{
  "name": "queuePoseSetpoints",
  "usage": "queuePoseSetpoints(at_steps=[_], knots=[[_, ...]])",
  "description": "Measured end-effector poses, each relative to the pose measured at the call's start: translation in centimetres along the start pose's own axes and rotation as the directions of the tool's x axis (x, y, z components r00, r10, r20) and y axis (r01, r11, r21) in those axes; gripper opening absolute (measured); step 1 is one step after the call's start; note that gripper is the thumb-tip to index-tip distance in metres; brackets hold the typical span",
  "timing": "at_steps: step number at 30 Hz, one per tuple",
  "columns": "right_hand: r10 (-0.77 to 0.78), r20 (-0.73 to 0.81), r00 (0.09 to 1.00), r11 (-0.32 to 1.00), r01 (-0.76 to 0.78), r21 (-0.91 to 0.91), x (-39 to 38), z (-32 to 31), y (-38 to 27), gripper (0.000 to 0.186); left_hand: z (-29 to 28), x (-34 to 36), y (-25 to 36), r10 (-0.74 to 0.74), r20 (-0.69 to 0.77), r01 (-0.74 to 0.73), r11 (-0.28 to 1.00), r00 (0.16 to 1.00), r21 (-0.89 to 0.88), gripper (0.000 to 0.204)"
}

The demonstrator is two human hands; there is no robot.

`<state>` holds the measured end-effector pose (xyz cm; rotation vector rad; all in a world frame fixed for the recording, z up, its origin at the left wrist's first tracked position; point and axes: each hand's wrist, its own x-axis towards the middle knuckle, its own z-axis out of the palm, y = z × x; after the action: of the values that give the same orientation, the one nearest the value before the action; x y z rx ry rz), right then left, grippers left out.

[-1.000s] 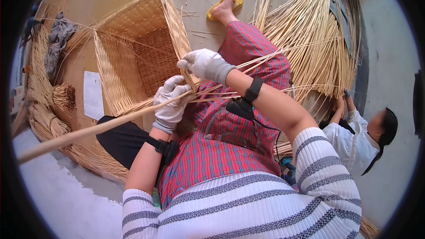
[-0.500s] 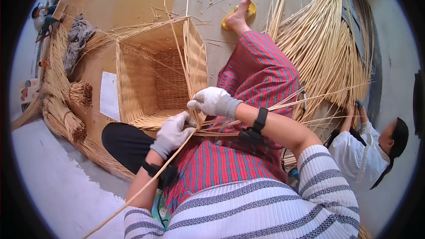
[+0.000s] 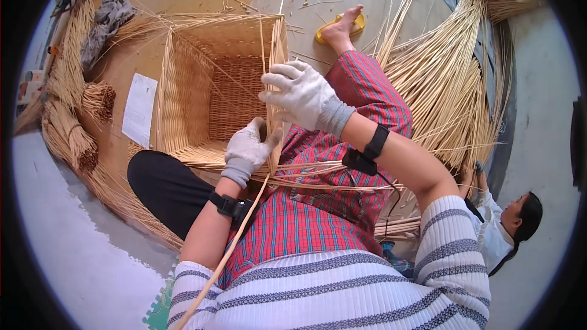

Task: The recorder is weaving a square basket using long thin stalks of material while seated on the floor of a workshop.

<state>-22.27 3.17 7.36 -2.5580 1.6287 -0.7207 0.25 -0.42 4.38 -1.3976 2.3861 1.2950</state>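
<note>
A square wicker basket (image 3: pixel 162 104) lies tipped in front of me, its mouth facing me and its darker woven base showing inside. My left hand (image 3: pixel 247 146), in a white-grey glove, grips the near end of the basket's right-hand rim, fingers inside and thumb outside. Farther along that rim rests my right hand (image 3: pixel 302 95), gloved too, with its fingers stretched across the edge. A long pale wicker rod (image 3: pixel 229 247) runs from the near corner down past my left forearm. Several thinner rods (image 3: pixel 315 170) reach rightward from that corner across my lap.
A large fan of loose wicker rods (image 3: pixel 437 79) spreads on the right. Tied bundles (image 3: pixel 79 140) lie at the left, near grey cloth (image 3: pixel 107 27) and a white sheet (image 3: pixel 140 110). Another person (image 3: pixel 498 226) sits at the far right. My bare foot rests by a yellow slipper (image 3: pixel 358 24).
My right hand has moved up along the rim, and its fingers have spread from a pinch. The left hand has shifted slightly up and right onto the rim. The basket has turned a little.
</note>
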Motion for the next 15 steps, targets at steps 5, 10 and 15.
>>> queuePoseSetpoints(at_steps=[5, 10, 15], knots=[[-0.049, 0.099, 0.994, 0.996, 0.056, -0.074, 1.0, -0.2, 0.1, 0.047, 0.5, 0.2, -1.0, -0.019, 0.037, 0.018, 0.999, 0.999, 0.037, 0.071], [-0.03, 0.153, 0.988, 0.995, 0.045, -0.094, 1.0, -0.2, 0.2, 0.051, 0.7, 0.4, -1.2, 0.022, 0.02, -0.02, 0.993, 1.0, -0.115, 0.053], [0.131, 0.187, 0.974, 0.99, -0.118, -0.08, -0.3, 0.1, -1.7, 0.039, 0.2, 0.5, -0.7, 0.028, 0.057, -0.022, 0.995, 0.998, -0.099, 0.063]])
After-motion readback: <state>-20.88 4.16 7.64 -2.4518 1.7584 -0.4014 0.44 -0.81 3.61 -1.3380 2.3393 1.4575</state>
